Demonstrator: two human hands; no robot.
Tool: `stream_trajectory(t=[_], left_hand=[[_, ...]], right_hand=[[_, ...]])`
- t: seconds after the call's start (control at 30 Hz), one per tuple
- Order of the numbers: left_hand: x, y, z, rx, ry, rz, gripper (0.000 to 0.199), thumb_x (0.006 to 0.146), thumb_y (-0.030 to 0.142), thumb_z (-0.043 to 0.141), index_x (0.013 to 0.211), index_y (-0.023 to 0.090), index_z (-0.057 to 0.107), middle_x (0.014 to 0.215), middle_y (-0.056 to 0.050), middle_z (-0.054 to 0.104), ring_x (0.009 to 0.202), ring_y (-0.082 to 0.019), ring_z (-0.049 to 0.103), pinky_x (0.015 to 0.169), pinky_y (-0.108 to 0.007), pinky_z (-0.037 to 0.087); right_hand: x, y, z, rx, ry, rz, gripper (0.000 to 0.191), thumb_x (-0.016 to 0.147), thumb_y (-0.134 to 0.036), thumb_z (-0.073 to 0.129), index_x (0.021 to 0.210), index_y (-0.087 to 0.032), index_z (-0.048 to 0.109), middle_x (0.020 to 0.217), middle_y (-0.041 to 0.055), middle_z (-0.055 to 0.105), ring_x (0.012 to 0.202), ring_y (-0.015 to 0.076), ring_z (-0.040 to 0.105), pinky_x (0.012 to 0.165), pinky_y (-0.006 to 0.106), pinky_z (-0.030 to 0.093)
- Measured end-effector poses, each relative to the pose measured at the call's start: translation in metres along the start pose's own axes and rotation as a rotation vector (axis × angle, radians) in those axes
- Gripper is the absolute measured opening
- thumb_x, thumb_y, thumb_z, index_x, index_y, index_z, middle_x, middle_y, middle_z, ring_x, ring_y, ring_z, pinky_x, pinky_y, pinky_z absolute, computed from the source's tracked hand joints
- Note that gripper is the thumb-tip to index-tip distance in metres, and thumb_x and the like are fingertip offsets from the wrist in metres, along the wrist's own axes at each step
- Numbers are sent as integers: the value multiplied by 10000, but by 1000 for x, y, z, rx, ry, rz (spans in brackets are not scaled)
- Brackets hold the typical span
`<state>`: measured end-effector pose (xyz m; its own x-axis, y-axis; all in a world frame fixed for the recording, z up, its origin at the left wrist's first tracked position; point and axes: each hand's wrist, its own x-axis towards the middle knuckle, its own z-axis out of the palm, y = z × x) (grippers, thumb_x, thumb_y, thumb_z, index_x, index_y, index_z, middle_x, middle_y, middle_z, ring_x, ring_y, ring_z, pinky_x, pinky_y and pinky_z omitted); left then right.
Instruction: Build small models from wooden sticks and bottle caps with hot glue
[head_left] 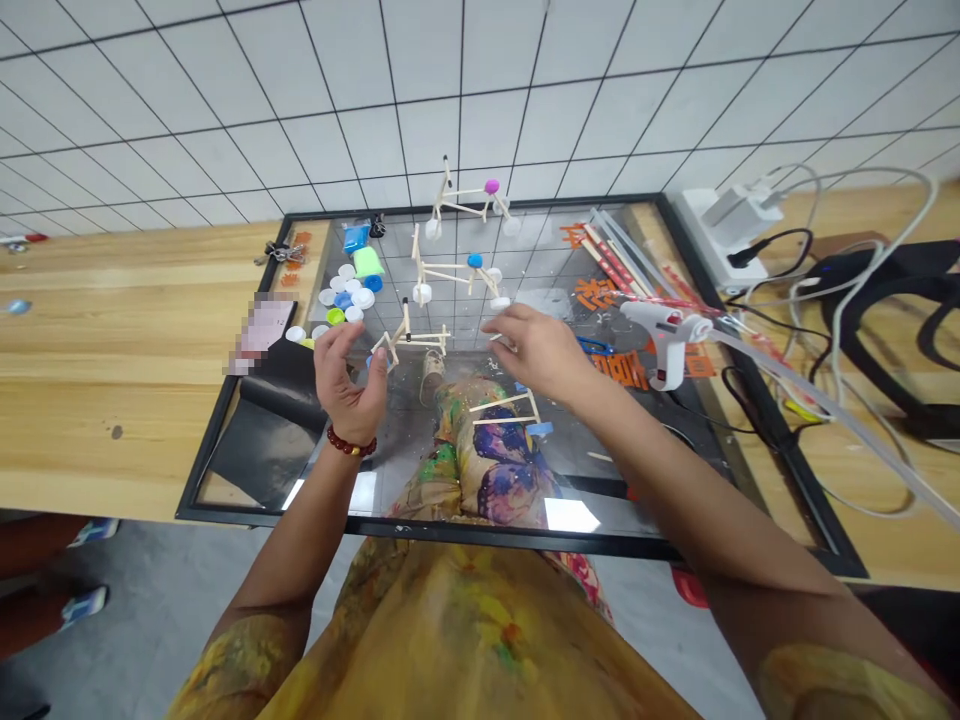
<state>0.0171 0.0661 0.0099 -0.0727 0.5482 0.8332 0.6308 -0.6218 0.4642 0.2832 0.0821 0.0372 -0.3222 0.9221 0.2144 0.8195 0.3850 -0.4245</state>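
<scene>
My left hand, with a beaded bracelet at the wrist, has its thumb and fingers apart beside a partly built stick frame. My right hand pinches a short pale stick to the right of that frame. Below my right hand, an open stick frame with a blue piece lies on the glass. Farther back stand two small bicycle-like stick models with white wheels, one with a blue top and one with a magenta top.
A black-framed glass panel lies on the wooden table. Small round caps sit at the left. At the right are a white glue gun, bundled sticks, a power strip and looping cables. Another person's feet show at lower left.
</scene>
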Motion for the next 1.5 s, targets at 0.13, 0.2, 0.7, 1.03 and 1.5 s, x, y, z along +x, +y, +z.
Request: stream_trajectory(t=[0.13, 0.2, 0.7, 1.03, 1.5], left_hand=[[-1, -11, -4, 102, -24, 29, 291, 936, 307, 613, 1207, 202, 621, 1126, -87, 633, 1100, -212, 628, 1008, -416, 519], [0, -15, -5, 105, -23, 17, 292, 944, 318, 598, 1213, 203, 615, 1125, -87, 631, 1107, -216, 625, 1009, -418, 518], [1, -12, -7, 78, -36, 6, 291, 942, 260, 594, 1231, 230, 609, 1155, -72, 635, 1125, -207, 624, 1008, -408, 517], [0, -15, -6, 103, -121, 8, 433, 908, 348, 639, 1313, 225, 547, 1210, -99, 611, 1177, -242, 595, 1044, -447, 500], [4, -21, 17, 101, -504, -239, 395, 783, 271, 727, 1162, 199, 643, 1168, -89, 710, 1139, -252, 652, 1033, -413, 482]], right_hand=[[42, 2, 30, 175, -112, -34, 490, 811, -102, 567, 1292, -117, 660, 1392, 155, 612, 878, 197, 679, 799, 322, 523], [51, 3, 39, 186, -197, -13, 536, 809, -75, 544, 1338, -94, 630, 1355, 153, 648, 852, 183, 677, 803, 303, 515], [33, -5, 36, -40, -229, 223, 362, 877, -194, 456, 1019, -267, 781, 702, 15, 716, 689, 202, 622, 654, 295, 377], [4, 0, 10, 53, 28, 162, 391, 855, -265, 568, 1211, -195, 712, 1060, 73, 755, 695, 192, 630, 736, 337, 470], [55, -15, 44, 371, -70, 164, 288, 811, -309, 646, 1014, -152, 775, 822, 57, 739, 721, 170, 614, 723, 300, 471]])
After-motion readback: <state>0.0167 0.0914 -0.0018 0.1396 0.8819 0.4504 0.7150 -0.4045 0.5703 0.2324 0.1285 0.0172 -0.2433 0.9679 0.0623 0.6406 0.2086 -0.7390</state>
